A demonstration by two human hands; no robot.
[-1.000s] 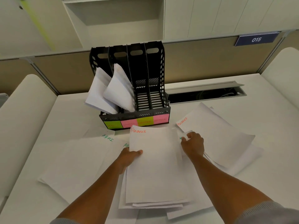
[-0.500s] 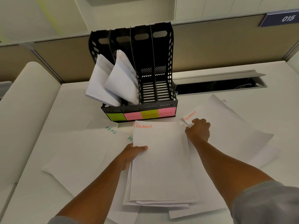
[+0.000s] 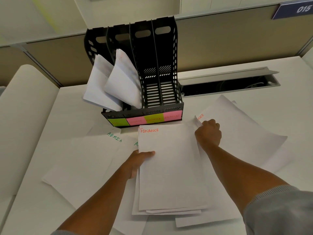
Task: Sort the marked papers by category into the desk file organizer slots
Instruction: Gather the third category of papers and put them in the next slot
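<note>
Between my hands: left hand (image 3: pixel 140 161) grips FINANCE stack (image 3: pixel 169 167); right hand (image 3: pixel 209 133) pinches another FINANCE sheet (image 3: pixel 237 129). Beyond, on table (image 3: pixel 254 102): organizer (image 3: pixel 149 92), two slots filled, two empty. ADMIN sheets (image 3: pixel 88 158) remain unsorted.

Beyond the hands, a tan partition panel (image 3: pixel 220 43) stands along the far edge of the white counter (image 3: pixel 33 150). An open cable tray (image 3: pixel 228 82) with a raised grey lid sits in the counter ahead of the right hand. A blue "015" sign (image 3: pixel 294 10) hangs on the panel, far right.
</note>
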